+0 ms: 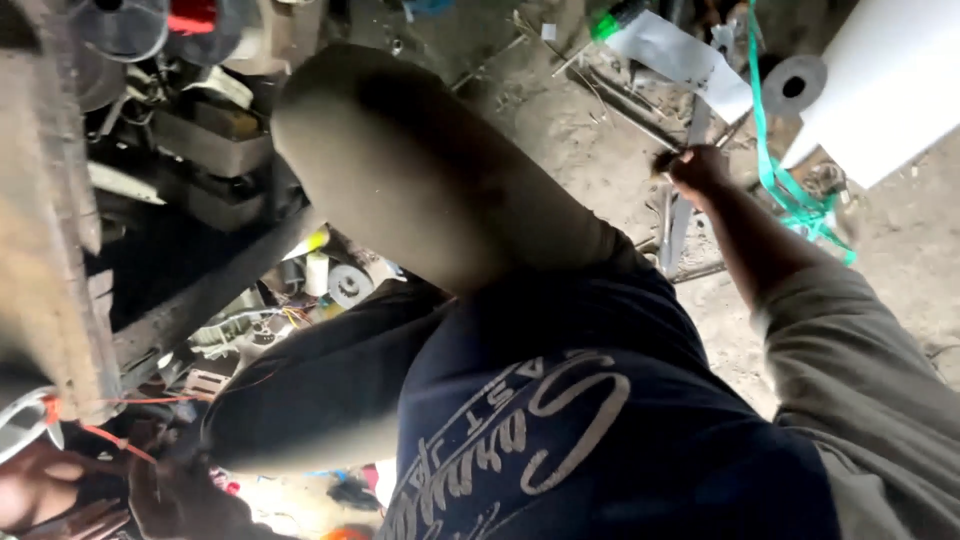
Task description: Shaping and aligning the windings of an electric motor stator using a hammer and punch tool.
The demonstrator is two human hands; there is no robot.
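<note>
At twelve o'clock the dusty floor (pixel 560 130) looks rough and matt; at two o'clock, a smooth white paper roll (pixel 880 80) and glossy green plastic strap (pixel 790 195).

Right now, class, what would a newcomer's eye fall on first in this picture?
First, the person's dark blue shirt with pale lettering, filling the lower middle of the view. Next, the right hand stretched out to the dusty ground at upper right, closed around a thin tool I cannot identify, beside a bright green strap and a white roll. The left hand sits low at the bottom left, near orange wires under a cluttered workbench.
</note>
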